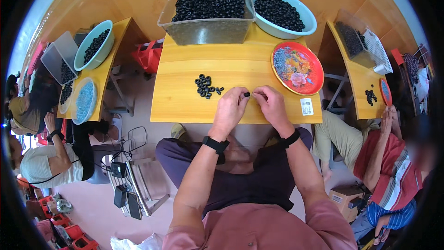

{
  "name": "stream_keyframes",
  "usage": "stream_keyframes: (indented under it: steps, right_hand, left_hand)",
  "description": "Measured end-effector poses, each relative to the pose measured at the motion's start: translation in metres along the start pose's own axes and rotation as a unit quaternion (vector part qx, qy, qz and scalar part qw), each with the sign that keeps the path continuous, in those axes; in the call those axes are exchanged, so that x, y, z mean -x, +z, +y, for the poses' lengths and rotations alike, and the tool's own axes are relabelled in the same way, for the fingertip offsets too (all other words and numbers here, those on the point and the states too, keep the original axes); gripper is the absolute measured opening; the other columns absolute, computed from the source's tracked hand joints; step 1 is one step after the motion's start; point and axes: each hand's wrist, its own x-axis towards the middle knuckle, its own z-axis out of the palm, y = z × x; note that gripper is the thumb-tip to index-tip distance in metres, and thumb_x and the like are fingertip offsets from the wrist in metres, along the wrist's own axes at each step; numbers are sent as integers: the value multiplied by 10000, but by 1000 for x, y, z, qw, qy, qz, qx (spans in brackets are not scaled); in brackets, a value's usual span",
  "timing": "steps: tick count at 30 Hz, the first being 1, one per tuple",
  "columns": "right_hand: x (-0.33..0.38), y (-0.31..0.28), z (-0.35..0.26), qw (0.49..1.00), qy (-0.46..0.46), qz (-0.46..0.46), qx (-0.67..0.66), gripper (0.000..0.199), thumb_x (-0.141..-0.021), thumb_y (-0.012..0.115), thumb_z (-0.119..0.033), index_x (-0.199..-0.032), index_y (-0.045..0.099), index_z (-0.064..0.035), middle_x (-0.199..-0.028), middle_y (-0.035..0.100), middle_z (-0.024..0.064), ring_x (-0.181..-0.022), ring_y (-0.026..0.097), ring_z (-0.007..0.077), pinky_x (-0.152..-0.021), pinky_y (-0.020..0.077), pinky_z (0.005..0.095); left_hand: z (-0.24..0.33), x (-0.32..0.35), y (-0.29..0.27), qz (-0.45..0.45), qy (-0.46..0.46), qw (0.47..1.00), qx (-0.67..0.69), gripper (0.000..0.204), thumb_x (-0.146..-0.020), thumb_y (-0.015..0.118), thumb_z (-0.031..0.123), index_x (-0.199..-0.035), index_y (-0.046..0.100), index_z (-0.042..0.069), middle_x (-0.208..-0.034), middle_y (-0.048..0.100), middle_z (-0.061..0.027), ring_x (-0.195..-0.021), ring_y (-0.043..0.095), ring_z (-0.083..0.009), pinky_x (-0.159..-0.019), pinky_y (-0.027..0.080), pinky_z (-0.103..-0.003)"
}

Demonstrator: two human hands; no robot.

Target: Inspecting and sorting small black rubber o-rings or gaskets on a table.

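Observation:
Over the table's near edge, my left hand (231, 106) pinches a small black round part (246, 94) between thumb and fingertips. My right hand (273, 104) is close beside it, thumb and finger pressed together; whatever they hold is too small to make out. Just left of my hands lies a loose pile of small black plastic parts (203, 86), some showing a hole in the middle. Off to the right sits a round red tray (315, 70) with a flower print. Small silvery metal pieces (280, 60) are heaped on its left side.
A clear plastic bin (203, 32) and a light blue basin (309, 15), both full of black parts, stand at the table's back. A white label (306, 106) lies at the right front. People work at side tables left and right. A metal stool (134, 180) with cables stands left.

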Motion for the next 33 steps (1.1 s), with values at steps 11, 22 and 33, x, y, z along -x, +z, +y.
stream_keyframes:
  steps: [11,22,33]
  right_hand:
    - [3,5,-15,983,-138,38,118,111,-888,702,-55,-989,707,-9,-908,699,149,-808,679,343,-699,537,393]
    - [-27,-13,-32,999,16,27,37,123,-888,717,-103,-952,725,2,-888,725,152,-709,703,276,-641,538,372]
    - [-102,37,-64,919,-42,-330,210,185,-770,706,-127,-938,745,-60,-909,749,140,-888,716,336,-776,551,435]
  left_hand:
    - [5,1,-3,-15,-27,999,12,202,-880,717,58,-1064,656,2,-923,707,-194,-852,698,-356,-745,563,-418]
    - [4,2,-6,-2,-17,997,72,204,-857,746,95,-1042,703,19,-887,714,-162,-778,702,-300,-716,562,-371]
    - [5,4,-11,-110,139,984,-15,151,-764,747,140,-903,753,80,-868,715,-124,-881,671,-321,-840,518,-439]
